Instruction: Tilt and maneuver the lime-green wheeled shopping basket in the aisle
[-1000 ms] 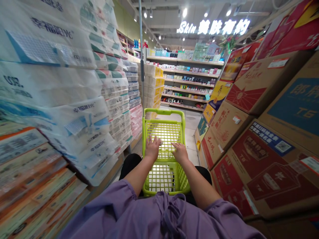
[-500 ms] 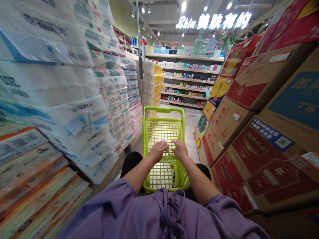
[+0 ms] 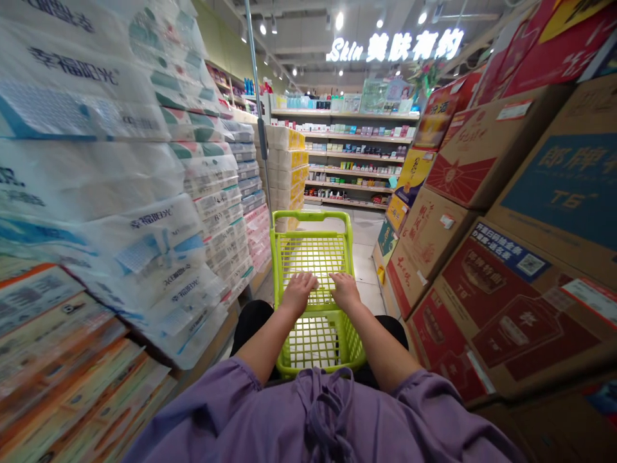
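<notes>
A lime-green plastic shopping cart (image 3: pixel 285 254) stands in front of me in a narrow store aisle, its basket holding nothing I can see. My left hand (image 3: pixel 299 290) and my right hand (image 3: pixel 344 288) rest side by side on a bar across the cart, fingers curled over it. Both forearms reach forward from purple sleeves. A thin metal pole (image 3: pixel 256 103) rises from the cart's left front corner.
Stacked packs of toilet paper and tissue (image 3: pixel 144 193) wall the left side. Cardboard cartons (image 3: pixel 482 212) are piled along the right. Shelves of small bottles (image 3: pixel 357 161) stand at the aisle's end under a lit sign. Tiled floor (image 3: pixel 364 257) shows ahead of the cart.
My hands have drawn closer together on the cart bar, and their fingers have curled over it. The view has shifted slightly as the cart rolls forward along the aisle.
</notes>
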Demonstrator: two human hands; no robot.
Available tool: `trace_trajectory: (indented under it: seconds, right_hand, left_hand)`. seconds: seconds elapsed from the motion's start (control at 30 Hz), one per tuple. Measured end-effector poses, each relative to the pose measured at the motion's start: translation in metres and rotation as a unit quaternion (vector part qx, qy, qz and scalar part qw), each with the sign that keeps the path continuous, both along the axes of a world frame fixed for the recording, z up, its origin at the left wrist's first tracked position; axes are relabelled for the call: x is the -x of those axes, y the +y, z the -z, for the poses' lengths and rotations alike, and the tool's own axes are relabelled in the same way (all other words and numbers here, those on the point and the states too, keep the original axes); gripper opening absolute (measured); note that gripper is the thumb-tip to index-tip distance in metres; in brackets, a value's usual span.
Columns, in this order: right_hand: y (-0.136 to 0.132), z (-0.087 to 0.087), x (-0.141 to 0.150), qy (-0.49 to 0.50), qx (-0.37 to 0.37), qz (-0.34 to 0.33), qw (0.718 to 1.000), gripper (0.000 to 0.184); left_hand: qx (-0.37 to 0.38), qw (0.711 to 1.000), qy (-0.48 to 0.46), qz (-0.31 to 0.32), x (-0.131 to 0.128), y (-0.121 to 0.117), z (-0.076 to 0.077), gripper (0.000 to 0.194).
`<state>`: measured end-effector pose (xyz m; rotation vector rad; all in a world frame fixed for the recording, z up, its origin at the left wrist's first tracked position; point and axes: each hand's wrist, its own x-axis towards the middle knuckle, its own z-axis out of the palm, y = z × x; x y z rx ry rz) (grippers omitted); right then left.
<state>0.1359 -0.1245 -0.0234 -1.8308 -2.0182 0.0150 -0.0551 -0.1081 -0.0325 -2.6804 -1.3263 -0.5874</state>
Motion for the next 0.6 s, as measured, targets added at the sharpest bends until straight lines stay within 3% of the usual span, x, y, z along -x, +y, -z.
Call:
trace_trajectory:
  seconds: [0.07,0.1,0.23,0.27,0.33,0.4,0.47,0.6]
  right_hand:
    - [-0.0009,-0.0006,0.0017,-0.011,0.004,0.000,1.000,0.060]
    - [-0.0013,-0.0010,0.0023,-0.015,0.005,0.000,1.000,0.061]
    - [-0.0027,-0.0026,0.0031,-0.017,0.007,0.003,1.000,0.058]
    - [-0.0030,-0.0031,0.0031,-0.013,0.008,0.003,1.000,0.058]
    - [-0.0037,-0.0042,0.0031,-0.006,0.011,0.004,1.000,0.058]
    - [-0.0043,-0.0050,0.0032,-0.003,0.015,0.005,1.000,0.059]
    - [-0.0043,-0.0049,0.0030,-0.005,0.017,0.005,1.000,0.059]
    - [-0.0036,-0.0028,0.0019,-0.005,0.017,0.003,1.000,0.055]
  left_hand:
    - [-0.001,0.997,-0.010,-0.072,0.0004,0.0008,-0.0007,0.064]
    - [0.007,0.998,-0.005,-0.067,0.0000,0.0009,-0.0007,0.064]
    - [0.037,0.991,0.046,0.123,-0.0023,0.0005,0.0014,0.057]
    - [0.036,0.989,0.047,0.136,-0.0018,0.0013,0.0016,0.056]
    - [0.024,0.997,0.025,0.071,0.0010,0.0046,0.0010,0.059]
    - [0.016,0.998,-0.013,-0.051,0.0037,0.0084,0.0001,0.064]
    - [0.021,0.995,-0.024,-0.091,0.0036,0.0097,0.0003,0.066]
    - [0.024,0.994,0.032,0.099,-0.0017,0.0053,0.0029,0.059]
